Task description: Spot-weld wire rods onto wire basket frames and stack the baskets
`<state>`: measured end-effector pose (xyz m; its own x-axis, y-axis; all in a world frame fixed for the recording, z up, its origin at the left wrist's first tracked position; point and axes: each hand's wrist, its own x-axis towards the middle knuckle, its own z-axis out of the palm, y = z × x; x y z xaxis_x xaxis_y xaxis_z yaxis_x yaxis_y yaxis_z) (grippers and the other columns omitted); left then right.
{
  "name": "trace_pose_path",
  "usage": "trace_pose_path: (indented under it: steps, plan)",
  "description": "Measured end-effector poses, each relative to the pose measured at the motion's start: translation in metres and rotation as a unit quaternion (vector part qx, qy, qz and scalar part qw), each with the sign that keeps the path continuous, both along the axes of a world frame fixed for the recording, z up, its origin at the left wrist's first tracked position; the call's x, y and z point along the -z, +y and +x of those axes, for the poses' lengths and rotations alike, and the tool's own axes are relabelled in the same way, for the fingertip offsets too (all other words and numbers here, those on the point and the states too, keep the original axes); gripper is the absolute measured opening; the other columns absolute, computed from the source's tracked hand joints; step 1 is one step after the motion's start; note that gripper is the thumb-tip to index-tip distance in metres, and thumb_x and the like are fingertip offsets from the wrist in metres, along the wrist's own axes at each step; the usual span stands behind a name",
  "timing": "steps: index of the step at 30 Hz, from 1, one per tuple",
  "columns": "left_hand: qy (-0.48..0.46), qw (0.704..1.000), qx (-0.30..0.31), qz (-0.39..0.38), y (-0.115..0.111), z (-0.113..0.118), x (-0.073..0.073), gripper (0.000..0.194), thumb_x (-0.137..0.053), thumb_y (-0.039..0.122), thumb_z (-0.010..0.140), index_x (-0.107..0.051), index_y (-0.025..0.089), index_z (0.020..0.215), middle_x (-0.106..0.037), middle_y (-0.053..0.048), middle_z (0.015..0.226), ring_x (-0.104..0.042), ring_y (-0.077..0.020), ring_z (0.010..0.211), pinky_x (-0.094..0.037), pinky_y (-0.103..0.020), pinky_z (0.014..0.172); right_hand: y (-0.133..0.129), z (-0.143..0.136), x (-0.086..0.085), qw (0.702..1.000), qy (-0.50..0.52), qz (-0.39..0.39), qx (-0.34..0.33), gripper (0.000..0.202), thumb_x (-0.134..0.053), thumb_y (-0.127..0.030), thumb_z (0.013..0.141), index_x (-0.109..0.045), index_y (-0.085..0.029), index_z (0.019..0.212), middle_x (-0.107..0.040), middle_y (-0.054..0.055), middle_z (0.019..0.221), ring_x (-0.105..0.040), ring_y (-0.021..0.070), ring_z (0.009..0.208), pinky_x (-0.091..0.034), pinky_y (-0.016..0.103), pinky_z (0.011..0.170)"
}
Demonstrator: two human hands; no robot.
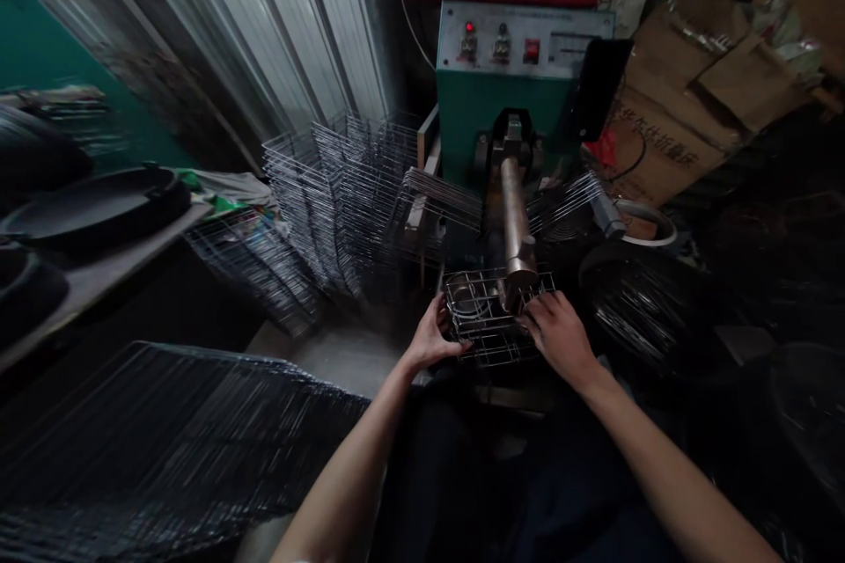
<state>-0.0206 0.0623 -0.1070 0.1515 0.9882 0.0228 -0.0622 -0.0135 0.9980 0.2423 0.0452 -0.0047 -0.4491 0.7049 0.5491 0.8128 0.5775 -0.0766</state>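
The wire basket point(496, 327) sits between the person's two hands, its long axis running roughly from 9 to 3 o'clock. From the left hand point(437, 339) it lies at about 3 o'clock; that hand grasps its near-left end, thumb along the lower wires and fingers up the side. From the right hand point(556, 336) it lies at about 9 o'clock; those fingers are bent over the right-hand wires, gripping them. The metal arm point(516, 220) of the green machine point(466, 119) reaches from 12 o'clock, its tip over the basket's right half. The right hand is therefore nearer that tip, just beside it at 4 o'clock.
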Motion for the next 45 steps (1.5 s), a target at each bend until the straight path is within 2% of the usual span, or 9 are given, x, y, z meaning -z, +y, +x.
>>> trace_pose_path:
  steps: [10,14,16,19,24,30,38,42,45]
  plan:
    - [-0.019,0.999,0.029,0.015,0.021,-0.004,-0.004,0.119,-0.092,0.023,0.050,-0.026,0.023,0.149,-0.045,-0.020,0.145,-0.044,-0.0382,0.137,-0.037,-0.061,0.113,0.014,-0.001,-0.007,0.998,0.041,-0.040,-0.031,0.023,-0.046,-0.023,0.102,-0.061,-0.017,0.085,-0.058,0.010,0.086,-0.051,0.0279,0.085,-0.047,0.041,0.079]
    - [-0.005,0.997,0.046,0.067,0.023,-0.009,0.012,0.125,-0.092,0.028,0.052,-0.019,0.028,0.153,-0.038,-0.017,0.153,-0.036,-0.0367,0.144,-0.028,-0.059,0.119,0.004,0.011,-0.011,0.975,0.181,-0.122,-0.035,0.021,-0.057,-0.034,0.099,-0.063,-0.020,0.085,-0.061,0.007,0.084,-0.056,0.0258,0.084,-0.048,0.040,0.079]
    - [-0.001,0.995,0.068,0.077,0.021,-0.011,0.025,0.138,-0.094,0.029,0.048,-0.007,0.031,0.156,-0.025,-0.016,0.160,-0.026,-0.0359,0.149,-0.019,-0.057,0.123,-0.010,0.025,-0.012,0.920,0.325,-0.219,-0.023,0.021,-0.070,-0.040,0.091,-0.066,-0.020,0.095,-0.065,0.006,0.091,-0.062,0.0248,0.088,-0.051,0.038,0.080]
    - [-0.006,0.995,0.102,0.021,0.016,-0.009,0.043,0.147,-0.094,0.030,0.048,0.005,0.033,0.156,-0.015,-0.016,0.164,-0.018,-0.0351,0.152,-0.016,-0.057,0.123,-0.038,0.046,-0.003,0.782,0.517,-0.347,0.000,0.041,-0.082,-0.044,0.079,-0.067,-0.020,0.108,-0.069,0.009,0.106,-0.066,0.0249,0.099,-0.054,0.034,0.085]
    - [-0.043,0.995,0.066,-0.057,0.009,-0.002,0.048,0.134,-0.091,0.028,0.052,-0.007,0.031,0.156,-0.023,-0.017,0.161,-0.024,-0.0353,0.150,-0.030,-0.056,0.117,-0.079,0.063,0.018,0.635,0.671,-0.376,0.069,0.044,-0.094,-0.043,0.065,-0.070,-0.020,0.095,-0.072,0.007,0.097,-0.068,0.0184,0.083,-0.059,0.027,0.075]
    - [0.041,0.993,0.109,-0.029,-0.031,-0.024,0.027,0.122,-0.090,0.027,0.049,-0.024,0.028,0.152,-0.038,-0.015,0.152,-0.035,-0.0355,0.143,-0.037,-0.053,0.113,-0.104,0.073,0.006,0.561,0.718,-0.403,0.090,0.049,-0.097,-0.039,0.063,-0.063,-0.019,0.092,-0.066,0.002,0.074,-0.049,0.0066,0.048,-0.042,0.012,0.040]
    - [0.383,0.912,0.048,0.137,-0.059,0.000,-0.045,0.102,-0.090,0.043,0.047,-0.047,0.026,0.138,-0.056,-0.009,0.129,-0.052,-0.0339,0.118,-0.044,-0.050,0.103,-0.102,0.041,-0.028,0.516,0.657,-0.549,-0.021,0.048,-0.091,-0.043,0.071,-0.054,-0.019,0.087,-0.057,-0.005,0.061,-0.028,-0.0022,0.033,-0.021,0.005,0.032]
    - [0.424,0.888,0.006,0.177,-0.057,0.023,-0.065,0.101,-0.089,0.041,0.045,-0.046,0.025,0.135,-0.056,-0.010,0.129,-0.047,-0.0358,0.123,-0.045,-0.050,0.103,-0.097,0.029,-0.027,0.522,0.619,-0.584,-0.055,0.042,-0.086,-0.044,0.076,-0.058,-0.018,0.093,-0.055,-0.006,0.056,-0.023,-0.0021,0.030,-0.016,0.006,0.029]
    - [0.436,0.874,-0.010,0.212,-0.061,0.031,-0.074,0.098,-0.089,0.038,0.045,-0.046,0.025,0.132,-0.054,-0.010,0.131,-0.042,-0.0373,0.128,-0.037,-0.053,0.111,-0.093,0.033,-0.029,0.557,0.577,-0.591,-0.087,0.043,-0.082,-0.049,0.078,-0.064,-0.016,0.098,-0.064,0.001,0.068,-0.047,0.0044,0.039,-0.036,0.011,0.037]
